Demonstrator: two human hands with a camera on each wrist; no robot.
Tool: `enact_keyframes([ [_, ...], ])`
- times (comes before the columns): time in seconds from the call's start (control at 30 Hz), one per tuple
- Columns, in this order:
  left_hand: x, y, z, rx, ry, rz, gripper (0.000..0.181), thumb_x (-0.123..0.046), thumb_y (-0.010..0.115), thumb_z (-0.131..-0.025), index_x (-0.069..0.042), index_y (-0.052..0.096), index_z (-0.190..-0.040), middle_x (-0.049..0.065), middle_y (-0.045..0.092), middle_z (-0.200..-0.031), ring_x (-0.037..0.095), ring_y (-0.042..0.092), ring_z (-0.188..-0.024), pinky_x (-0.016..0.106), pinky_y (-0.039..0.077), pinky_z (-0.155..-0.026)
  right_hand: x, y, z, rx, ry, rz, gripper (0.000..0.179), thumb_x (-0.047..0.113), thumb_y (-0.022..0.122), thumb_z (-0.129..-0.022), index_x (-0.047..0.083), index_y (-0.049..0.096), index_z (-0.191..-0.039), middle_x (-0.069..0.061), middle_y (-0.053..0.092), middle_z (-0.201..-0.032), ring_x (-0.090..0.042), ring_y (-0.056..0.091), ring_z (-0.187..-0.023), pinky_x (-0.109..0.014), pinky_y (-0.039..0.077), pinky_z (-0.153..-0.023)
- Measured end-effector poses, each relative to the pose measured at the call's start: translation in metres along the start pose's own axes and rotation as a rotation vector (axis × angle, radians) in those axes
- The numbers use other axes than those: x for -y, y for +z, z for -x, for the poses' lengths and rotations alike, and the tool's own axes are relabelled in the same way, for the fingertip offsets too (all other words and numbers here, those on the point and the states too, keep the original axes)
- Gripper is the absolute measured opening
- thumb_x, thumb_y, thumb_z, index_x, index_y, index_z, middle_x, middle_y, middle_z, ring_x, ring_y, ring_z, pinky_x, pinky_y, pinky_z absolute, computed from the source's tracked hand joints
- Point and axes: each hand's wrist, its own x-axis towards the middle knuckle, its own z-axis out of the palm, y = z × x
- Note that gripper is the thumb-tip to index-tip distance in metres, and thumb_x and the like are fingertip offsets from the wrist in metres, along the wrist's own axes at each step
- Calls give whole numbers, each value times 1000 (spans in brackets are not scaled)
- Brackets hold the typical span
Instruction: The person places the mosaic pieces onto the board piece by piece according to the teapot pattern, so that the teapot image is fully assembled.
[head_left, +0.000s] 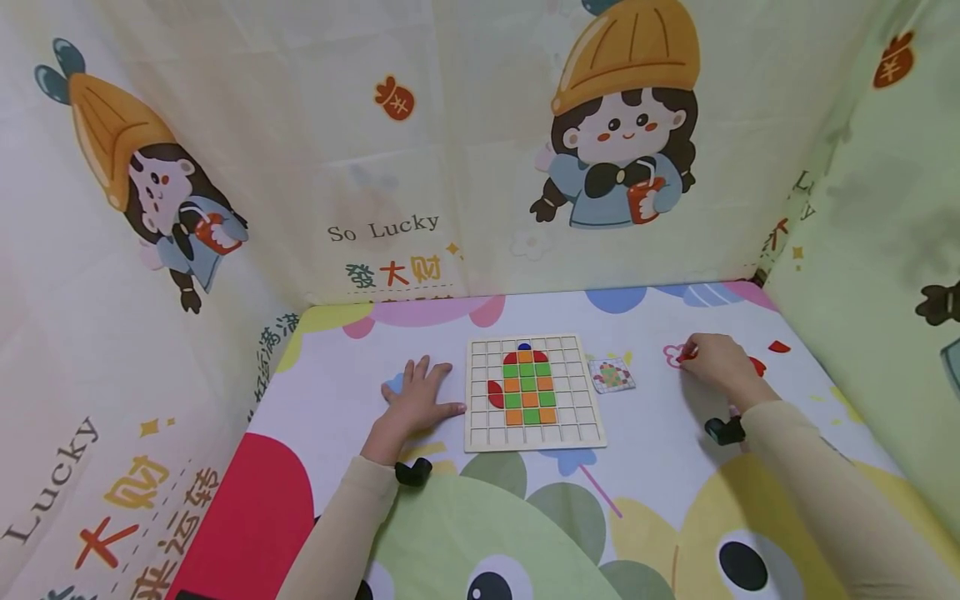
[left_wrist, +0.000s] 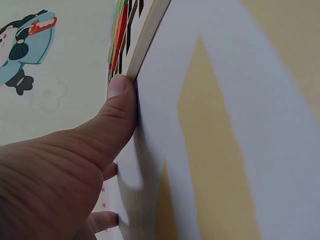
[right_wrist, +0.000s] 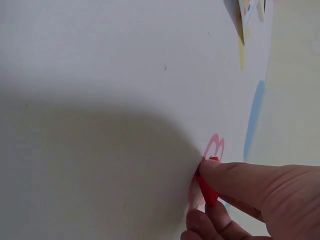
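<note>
A wooden grid board [head_left: 581,429] lies on the table, bearing green and orange squares with red curved pieces at the top and left and a blue piece at the peak. My left hand [head_left: 414,406] rests flat with spread fingers beside it, the thumb [left_wrist: 119,86] right at the board's edge. Off to the board's right, my right hand [head_left: 718,364] pinches a small red tile [right_wrist: 209,191] between thumb and fingers, close over the tabletop. Part of that tile is hidden by the fingers.
Between the board and my right hand lies a small patterned card [head_left: 613,377]. One loose red piece [head_left: 779,347] lies beyond my right hand, and another red piece [head_left: 758,366] shows beside the wrist. Printed cloth walls [head_left: 480,183] enclose the table's back and sides.
</note>
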Motion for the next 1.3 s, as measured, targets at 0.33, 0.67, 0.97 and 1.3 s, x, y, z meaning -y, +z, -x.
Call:
enact_keyframes([
  [0.33, 1, 0, 0, 1, -3, -8, 89, -62, 75, -87, -27, 38, -160, 16, 12, -173, 46, 1, -159, 88, 2, -108, 13, 5, -2, -20, -6, -58, 22, 15, 69, -97, -4, 65, -108, -25, 66, -104, -37, 55, -93, -44, 52, -80],
  [0.67, 0, 0, 1, -1, 1, 2, 88, -60, 76, -87, -27, 38, -159, 17, 12, -173, 46, 0, -159, 88, 2, -108, 41, 9, -3, 120, -62, -269, 33, 22, 70, -98, -4, 68, -116, -13, 74, -99, -20, 63, -84, -28, 53, -71],
  [0.97, 1, 0, 0, -1, 6, -3, 88, -60, 75, -87, -27, 38, -160, 17, 12, -173, 47, 1, -159, 89, 3, -108, 69, 11, 4, 204, -102, -389, 38, 21, 68, -99, -4, 66, -127, -16, 73, -115, -16, 65, -92, -29, 57, -83],
  [1.3, 1, 0, 1, 0, -4, -4, 89, -61, 75, -87, -27, 38, -160, 17, 12, -173, 46, 1, -159, 88, 2, -108, 104, 30, -7, 211, -144, -452, 30, 21, 70, -98, 1, 71, -120, -8, 74, -107, -19, 64, -93, -35, 54, -85],
])
